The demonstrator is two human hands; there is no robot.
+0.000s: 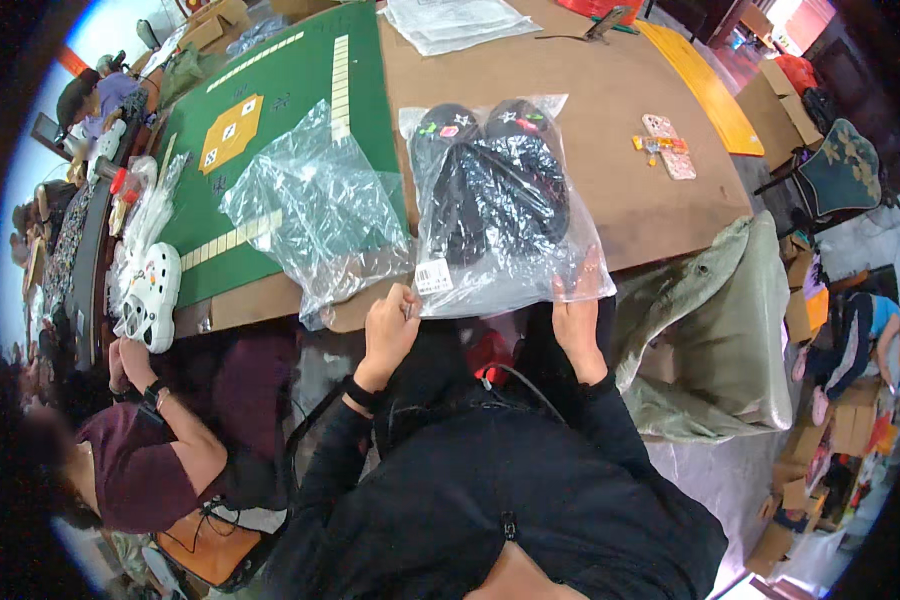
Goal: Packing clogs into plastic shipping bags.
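Observation:
A pair of black clogs [490, 190] with star, pink and green decorations lies inside a clear plastic bag [590, 270] at the table's near edge. A white barcode label shows on the bag's lower left. My left hand [391, 330], fingers curled, pinches the bag's near left corner. At the near right corner, my right hand [580, 315] holds the bag with its thumb and extended fingers against the plastic. An empty, crumpled clear bag [320, 210] lies just left of the clogs, partly over a green mat.
The green mat [300, 80] carries rows of pale tiles. A phone [670, 148] with an orange object lies right on the brown tabletop [660, 60]. A large greenish sack [740, 330] hangs open at the right. Left, a co-worker's hands [133, 365] hold a white clog [153, 295].

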